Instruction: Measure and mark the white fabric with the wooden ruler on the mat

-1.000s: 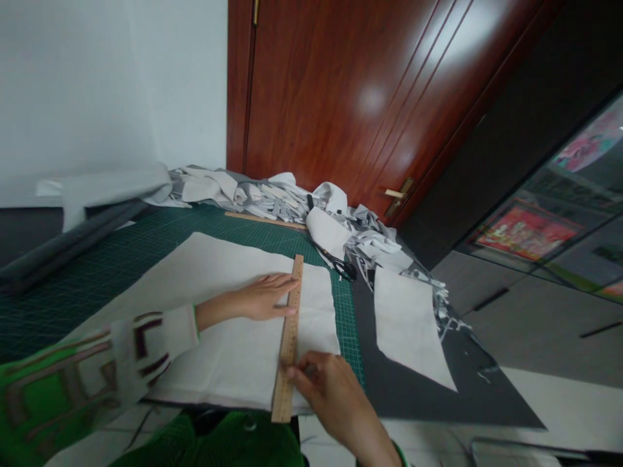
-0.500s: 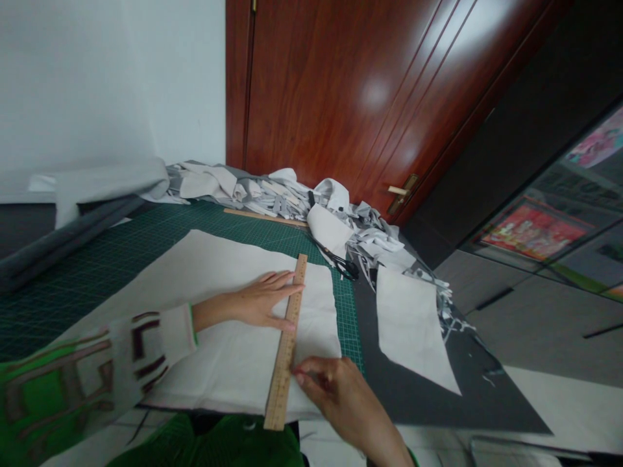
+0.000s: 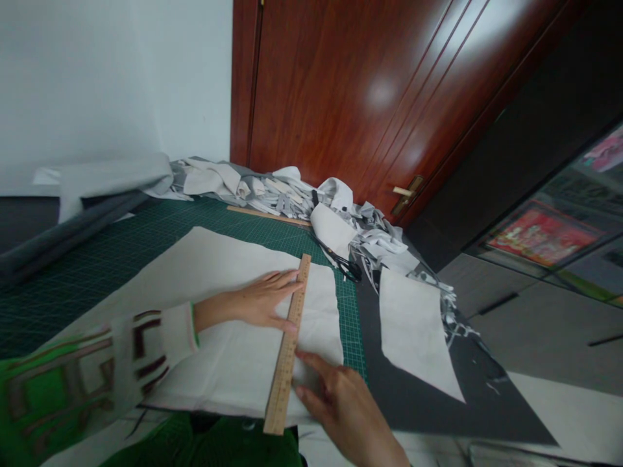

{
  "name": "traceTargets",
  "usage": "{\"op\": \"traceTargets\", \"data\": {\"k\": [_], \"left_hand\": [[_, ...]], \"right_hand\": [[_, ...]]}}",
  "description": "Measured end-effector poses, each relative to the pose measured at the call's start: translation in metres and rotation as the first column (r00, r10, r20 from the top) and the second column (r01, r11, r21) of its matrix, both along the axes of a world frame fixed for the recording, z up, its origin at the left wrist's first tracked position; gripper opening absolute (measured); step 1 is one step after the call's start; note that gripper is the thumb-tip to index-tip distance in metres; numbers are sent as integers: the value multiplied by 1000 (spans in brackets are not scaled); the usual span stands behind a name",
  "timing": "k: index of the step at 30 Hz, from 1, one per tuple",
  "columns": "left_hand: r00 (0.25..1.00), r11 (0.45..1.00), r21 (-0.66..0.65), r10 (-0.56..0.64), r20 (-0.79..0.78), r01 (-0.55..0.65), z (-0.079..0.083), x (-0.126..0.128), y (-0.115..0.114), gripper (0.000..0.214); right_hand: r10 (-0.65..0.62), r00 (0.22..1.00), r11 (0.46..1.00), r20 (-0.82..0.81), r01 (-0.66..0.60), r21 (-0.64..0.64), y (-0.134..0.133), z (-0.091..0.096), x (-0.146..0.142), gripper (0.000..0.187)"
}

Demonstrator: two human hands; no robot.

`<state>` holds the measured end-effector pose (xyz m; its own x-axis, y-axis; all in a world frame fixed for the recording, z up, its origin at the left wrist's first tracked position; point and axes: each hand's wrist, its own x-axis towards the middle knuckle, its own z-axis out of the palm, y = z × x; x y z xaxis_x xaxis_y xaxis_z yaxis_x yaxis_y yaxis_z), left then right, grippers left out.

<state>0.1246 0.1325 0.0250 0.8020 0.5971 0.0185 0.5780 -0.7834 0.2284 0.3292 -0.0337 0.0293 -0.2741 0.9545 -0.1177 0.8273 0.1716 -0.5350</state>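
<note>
My left hand [image 3: 265, 301] lies flat with spread fingers on a large piece of off-white fabric [image 3: 228, 363], its fingertips and thumb resting on a wooden ruler [image 3: 287, 357]. The ruler runs lengthwise across the fabric, and its near end juts past the fabric's front edge. To the right of the ruler is my right hand [image 3: 345, 405], index finger stretched to the ruler's right edge and thumb held apart from it. Nothing shows between that thumb and finger; its other fingers are mostly hidden. Beneath the fabric is a green gridded cutting mat [image 3: 160, 224].
Black-handled scissors [image 3: 348, 267] lie beyond the mat's right side. A heap of fabric scraps [image 3: 287, 191] lines the back, beside another wooden strip [image 3: 267, 215]. A cut off-white piece [image 3: 413, 324] rests on the dark tabletop [image 3: 438, 415]. Rolled fabric [image 3: 111, 178] lies at left.
My right thumb and index finger have parted from a pinch beside the ruler, the index finger stretching forward. My left hand and the ruler stay put on the fabric; the view shifts slightly.
</note>
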Motion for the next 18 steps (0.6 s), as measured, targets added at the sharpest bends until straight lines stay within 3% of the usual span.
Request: {"op": "traceTargets", "data": {"k": [12, 18], "left_hand": [[999, 998, 61, 15, -50, -12, -1, 5, 6, 90], [999, 993, 119, 20, -34, -15, -7, 5, 5, 89]], "right_hand": [[47, 998, 999, 45, -46, -22, 8, 3, 4, 44], [90, 983, 996, 158, -93, 15, 37, 15, 16, 47]]}}
